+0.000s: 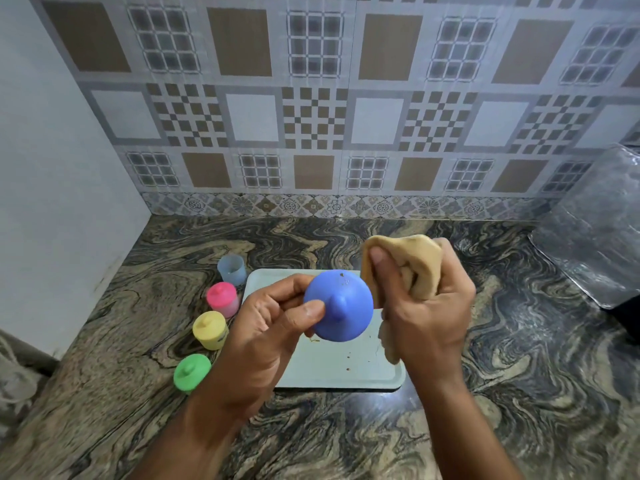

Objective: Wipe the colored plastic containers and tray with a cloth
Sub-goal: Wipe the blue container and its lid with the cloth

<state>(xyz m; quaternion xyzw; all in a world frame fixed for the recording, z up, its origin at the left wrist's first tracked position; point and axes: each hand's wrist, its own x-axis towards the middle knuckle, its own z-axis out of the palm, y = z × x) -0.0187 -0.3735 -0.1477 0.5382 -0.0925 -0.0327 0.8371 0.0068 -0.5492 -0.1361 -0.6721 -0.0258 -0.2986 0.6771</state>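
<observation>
Two hands worked above the tray (346,375): left hand (266,327) pinched a blue lid (341,306); right hand (426,306) clenched a tan cloth (408,261) just beside it.

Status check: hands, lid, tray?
Left hand grips blue lid. Right hand grips cloth, beside lid. Crumbs on lid, tray. Nothing blocking.

Blue lid (341,306), tan cloth (412,268)

You hold a blue lid (338,308) above the tray (332,372)
Crumbs dot both; cloth (405,265) bunched beside the lid
</observation>
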